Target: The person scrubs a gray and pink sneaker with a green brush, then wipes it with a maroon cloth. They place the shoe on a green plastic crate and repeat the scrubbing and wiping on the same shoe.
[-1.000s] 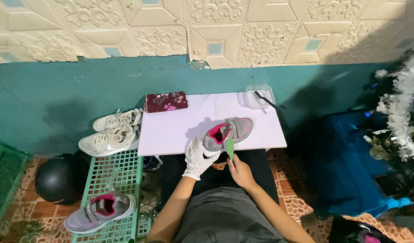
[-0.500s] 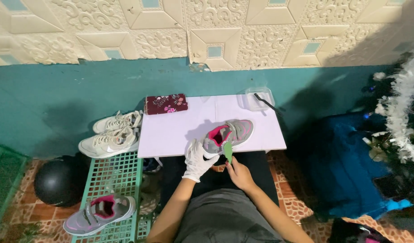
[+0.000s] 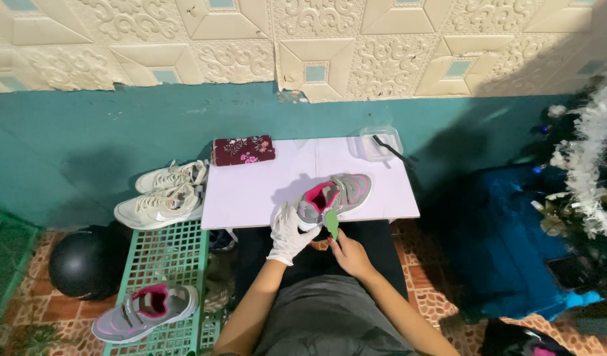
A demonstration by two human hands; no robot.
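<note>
While the left hand (image 3: 289,232), in a white glove, closes around the heel end of a grey and pink shoe (image 3: 334,196), the shoe rests on the near part of a white table (image 3: 250,191), just ahead of both hands. That grip reads as a steadying one: the heel is pinned so the shoe cannot slide while the other hand works at it. The right hand (image 3: 348,252) is bare and closed narrowly on a small green tool (image 3: 332,223), probably a brush, whose tip stands up against the shoe's near side, just right of the gloved fingers.

Its long axis runs diagonally, heel towards the left hand and toe pointing away and to the right, with the pink-lined opening facing up. Lying this way, the shoe offers its side and heel to the tool.

Beyond the hands, at the table's far edge, lie a dark red floral pouch (image 3: 244,150) to the left and a clear plastic tub (image 3: 381,142) to the right. Left of the left hand, well apart, 1 matching grey and pink shoe (image 3: 145,312) sits on a green plastic grid (image 3: 168,254), and a pair of white trainers (image 3: 163,194) lies past it by the teal wall (image 3: 86,151). A black helmet (image 3: 81,262) sits further left still.
</note>
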